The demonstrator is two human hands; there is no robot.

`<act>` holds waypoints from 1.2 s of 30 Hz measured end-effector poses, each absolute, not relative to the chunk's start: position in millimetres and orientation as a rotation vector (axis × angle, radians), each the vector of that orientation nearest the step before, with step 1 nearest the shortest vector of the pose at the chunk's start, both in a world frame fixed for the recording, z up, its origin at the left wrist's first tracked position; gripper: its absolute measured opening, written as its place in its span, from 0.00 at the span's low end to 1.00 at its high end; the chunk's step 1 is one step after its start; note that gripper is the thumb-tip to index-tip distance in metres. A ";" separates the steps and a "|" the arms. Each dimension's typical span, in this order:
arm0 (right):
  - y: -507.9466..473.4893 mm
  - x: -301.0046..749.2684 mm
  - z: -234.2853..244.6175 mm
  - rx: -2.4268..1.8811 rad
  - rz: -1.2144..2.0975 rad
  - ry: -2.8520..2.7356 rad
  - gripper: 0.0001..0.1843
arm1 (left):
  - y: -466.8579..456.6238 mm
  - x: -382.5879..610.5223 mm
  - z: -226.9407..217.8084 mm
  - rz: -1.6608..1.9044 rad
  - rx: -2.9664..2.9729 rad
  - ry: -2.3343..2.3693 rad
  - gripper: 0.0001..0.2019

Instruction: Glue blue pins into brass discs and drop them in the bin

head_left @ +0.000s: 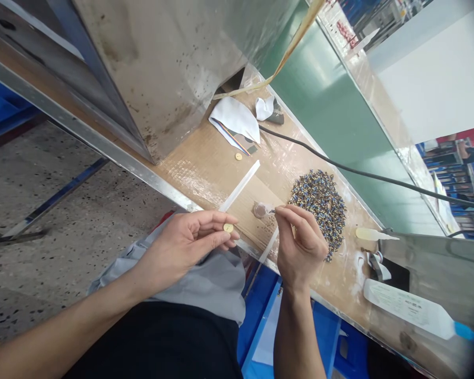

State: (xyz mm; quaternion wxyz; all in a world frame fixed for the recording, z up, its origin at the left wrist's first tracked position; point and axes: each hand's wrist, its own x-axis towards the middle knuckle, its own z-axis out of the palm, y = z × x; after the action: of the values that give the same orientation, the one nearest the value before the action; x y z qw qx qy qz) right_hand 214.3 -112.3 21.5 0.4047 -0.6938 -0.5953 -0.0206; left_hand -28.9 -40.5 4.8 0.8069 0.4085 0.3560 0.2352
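My left hand [191, 239] pinches a small round yellow disc [228, 228] between thumb and fingertips, just off the table's front edge. My right hand [302, 242] is closed in a pinch; a thin dark tip [272, 211] sticks out of its fingers, and what it belongs to is too small to make out. Directly at that tip, a small round brownish, partly clear thing [259, 210] sits on a brown cardboard sheet [243, 202]. Beyond my right hand lies a heap of small metallic parts [319, 202] with blue and gold bits. Another yellow disc [238, 157] rests farther back.
A white cloth piece [235, 118] lies at the back. A black cable [339, 164] crosses above the table. To the right are a yellowish dropper bottle [369, 233], a roll of tape [377, 265] and a large white bottle [411, 308]. A metal housing [150, 63] stands at the left.
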 end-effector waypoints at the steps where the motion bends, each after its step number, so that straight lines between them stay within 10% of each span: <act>1: -112.2 214.2 21.7 -1.746 -0.058 -1.499 0.10 | -41.4 -28.8 3.8 0.512 0.885 0.761 0.15; 36: -145.6 157.6 33.3 -1.589 0.282 -1.170 0.12 | -60.3 -12.7 9.0 0.521 1.042 0.767 0.17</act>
State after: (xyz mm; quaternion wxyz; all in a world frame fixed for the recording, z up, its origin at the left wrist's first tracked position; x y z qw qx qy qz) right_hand 157.6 -145.6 33.3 0.5432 -0.6694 -0.4927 0.1187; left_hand -12.7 -60.3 9.0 0.7665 0.4799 0.3530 0.2398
